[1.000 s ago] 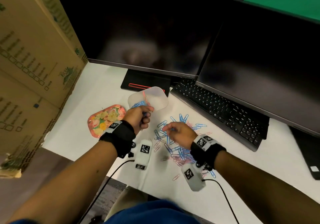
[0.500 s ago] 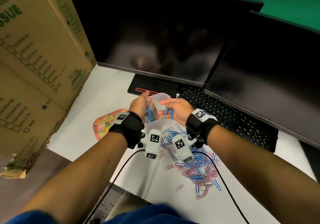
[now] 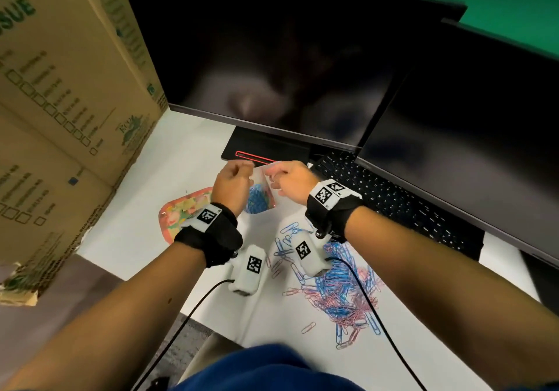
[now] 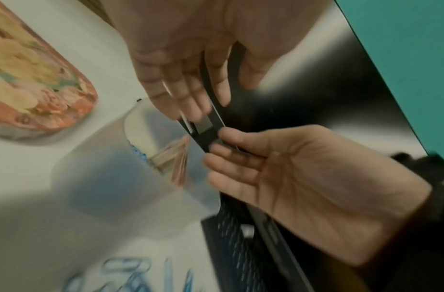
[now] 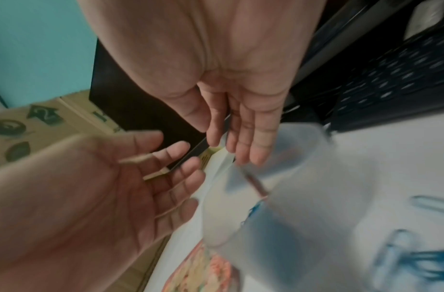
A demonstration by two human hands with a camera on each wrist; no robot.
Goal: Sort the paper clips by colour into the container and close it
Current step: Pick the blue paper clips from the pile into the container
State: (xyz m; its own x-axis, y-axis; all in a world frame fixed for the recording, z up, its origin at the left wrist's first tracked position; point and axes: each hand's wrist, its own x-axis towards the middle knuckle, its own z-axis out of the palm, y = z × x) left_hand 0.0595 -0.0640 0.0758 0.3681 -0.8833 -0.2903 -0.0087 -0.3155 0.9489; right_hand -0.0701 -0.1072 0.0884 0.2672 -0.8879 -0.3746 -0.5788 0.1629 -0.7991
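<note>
A translucent container (image 3: 262,206) stands on the white desk with blue clips on one side and pink ones on the other. My left hand (image 3: 233,183) and right hand (image 3: 292,183) hover over its far rim, facing each other. In the left wrist view the left hand (image 4: 198,110) has straight fingers above the container (image 4: 110,177) and holds nothing. The right wrist view shows the right hand (image 5: 238,150) just as open over the blurred container (image 5: 315,187). A mixed pile of blue and pink paper clips (image 3: 338,294) lies nearer me.
A floral lid (image 3: 181,212) lies left of the container. Behind it are a black monitor stand (image 3: 266,151) and two dark monitors. A black keyboard (image 3: 393,200) runs to the right, and cardboard boxes (image 3: 60,103) wall off the left.
My right hand left the clip pile and came up to the container beside the left hand. Both hands, curled earlier, now have their fingers straightened above it.
</note>
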